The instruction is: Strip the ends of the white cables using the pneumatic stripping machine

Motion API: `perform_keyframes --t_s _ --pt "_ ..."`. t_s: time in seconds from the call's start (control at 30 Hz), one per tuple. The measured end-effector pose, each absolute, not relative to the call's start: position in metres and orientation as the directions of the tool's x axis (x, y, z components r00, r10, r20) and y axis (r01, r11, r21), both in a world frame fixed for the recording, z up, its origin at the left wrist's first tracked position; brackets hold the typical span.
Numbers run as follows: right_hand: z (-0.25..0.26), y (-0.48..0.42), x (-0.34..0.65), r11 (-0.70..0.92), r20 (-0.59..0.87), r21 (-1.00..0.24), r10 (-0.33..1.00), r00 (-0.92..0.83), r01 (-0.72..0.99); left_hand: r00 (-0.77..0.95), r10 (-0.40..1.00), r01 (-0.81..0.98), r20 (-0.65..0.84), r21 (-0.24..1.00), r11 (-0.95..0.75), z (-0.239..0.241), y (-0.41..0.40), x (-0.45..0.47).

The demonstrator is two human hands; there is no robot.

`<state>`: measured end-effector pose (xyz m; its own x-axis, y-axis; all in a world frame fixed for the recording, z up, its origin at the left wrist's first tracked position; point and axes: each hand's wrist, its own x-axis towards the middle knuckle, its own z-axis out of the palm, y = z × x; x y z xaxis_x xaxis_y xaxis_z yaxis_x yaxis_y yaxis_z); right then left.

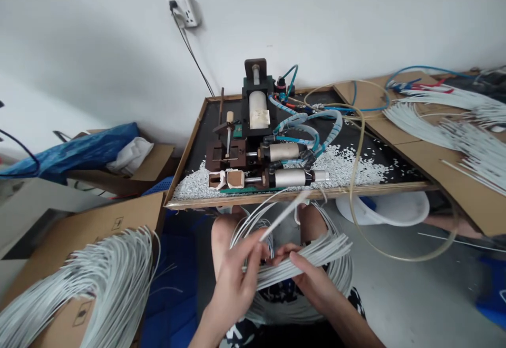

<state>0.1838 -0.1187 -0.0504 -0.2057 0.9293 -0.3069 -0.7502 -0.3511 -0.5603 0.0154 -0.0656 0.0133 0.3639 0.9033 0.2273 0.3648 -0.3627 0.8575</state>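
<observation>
A thick bundle of white wires (328,250) lies across my lap, its cut ends pointing right. My right hand (314,282) is closed round this bundle, thumb on top. Between the thumb and fingers of my left hand (239,277), a few white strands (286,213) are pinched, slanting up toward the bench edge and blurred at the tip. More of the wire hangs in a large loop (340,279) round my knees. The fingertips of both hands are close together and partly hidden by the wires.
A pneumatic machine (288,176) with metal cylinders stands on the black bench (201,137), among scattered white offcuts (351,163). Wire bundles lie on cardboard at left (114,269) and right (454,132). A clear hose (358,179) droops over the front edge near a white basin (411,208).
</observation>
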Motion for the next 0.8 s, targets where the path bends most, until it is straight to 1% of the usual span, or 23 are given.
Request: perform_keyframes --t_s 0.03,0.07,0.13,0.17,0.23,0.33,0.4,0.5,0.63,0.8 --pt "-0.049 -0.118 0.184 -0.330 -0.275 -0.573 0.940 -0.204 -0.750 0.454 0.866 0.423 0.209 0.805 -0.416 0.012 -0.063 0.018" --pt "-0.048 -0.118 0.184 -0.314 -0.249 -0.585 0.947 -0.202 -0.748 0.507 0.839 0.474 0.197 0.749 -0.462 0.009 -0.060 0.020" --pt "-0.046 -0.119 0.183 -0.301 -0.234 -0.596 0.952 -0.198 -0.744 0.526 0.826 0.542 0.203 0.668 -0.509 0.006 -0.055 0.022" --pt "-0.046 -0.119 0.183 -0.301 -0.241 -0.594 0.951 -0.192 -0.746 0.517 0.830 0.557 0.209 0.653 -0.512 0.005 -0.053 0.023" --pt "-0.048 -0.119 0.182 -0.300 -0.269 -0.580 0.948 -0.169 -0.757 0.532 0.822 0.545 0.202 0.662 -0.515 0.008 -0.053 0.023" --pt "-0.049 -0.118 0.181 -0.280 -0.304 -0.551 0.945 -0.123 -0.786 0.621 0.761 0.466 0.190 0.691 -0.553 0.016 -0.059 0.024" --pt "-0.048 -0.118 0.180 -0.271 -0.307 -0.542 0.945 -0.112 -0.795 0.672 0.718 0.437 0.180 0.687 -0.581 0.021 -0.063 0.026" --pt "-0.047 -0.118 0.177 -0.270 -0.287 -0.545 0.950 -0.126 -0.794 0.705 0.689 0.433 0.165 0.669 -0.604 0.023 -0.064 0.030" --pt "-0.051 -0.119 0.174 -0.275 -0.280 -0.535 0.950 -0.140 -0.799 0.648 0.721 0.391 0.244 0.706 -0.591 0.017 -0.064 0.032" --pt "-0.047 -0.116 0.174 -0.274 -0.267 -0.580 0.954 -0.139 -0.767 0.542 0.785 0.379 0.300 0.747 -0.547 0.007 -0.068 0.031"
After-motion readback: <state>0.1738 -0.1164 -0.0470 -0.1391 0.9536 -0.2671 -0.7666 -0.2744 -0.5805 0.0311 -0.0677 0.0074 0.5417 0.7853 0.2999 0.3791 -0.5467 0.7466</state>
